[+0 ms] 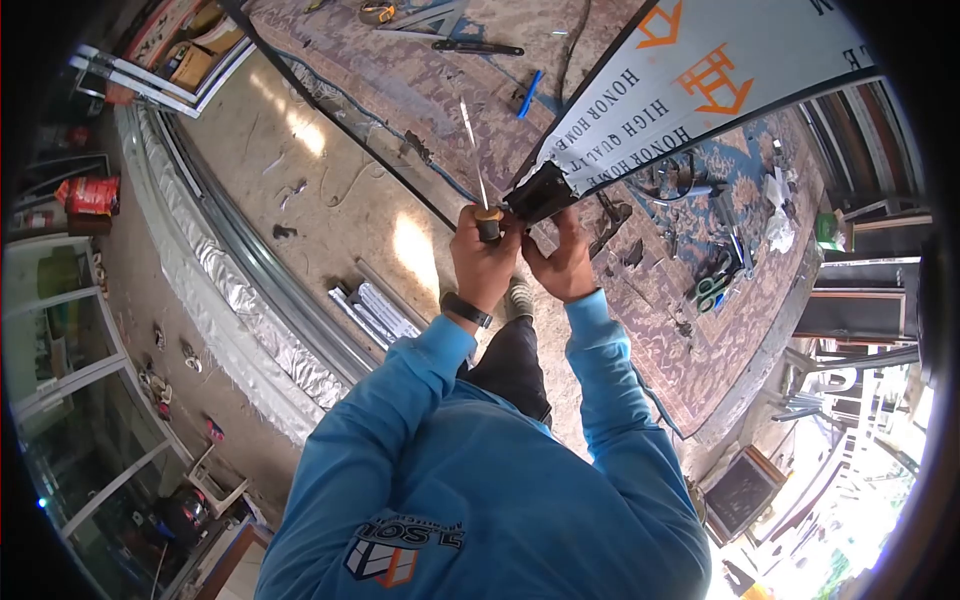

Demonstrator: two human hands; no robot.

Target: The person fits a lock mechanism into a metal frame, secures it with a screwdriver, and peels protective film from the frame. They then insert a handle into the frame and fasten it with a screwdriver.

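My left hand [482,265] is closed around the handle of a screwdriver [488,215], whose long thin shaft points up and away from me. The fingertips of that hand also meet the near end of a dark profile [543,193]. My right hand [563,262] is closed at the same end, its thumb and fingers pinched against the underside of the profile. Whatever small piece may sit between those fingers is hidden. Printed white protective film [640,110] covers the profile's wide face, and its edge looks torn near my hands.
A patterned carpet [680,350] lies under the work. On it are a blue marker [531,94], a black utility knife [478,47], a tape measure [377,12] and green-handled scissors [712,290]. Wrapped long profiles [235,300] run along the left; white-labelled bars [375,305] lie nearer me.
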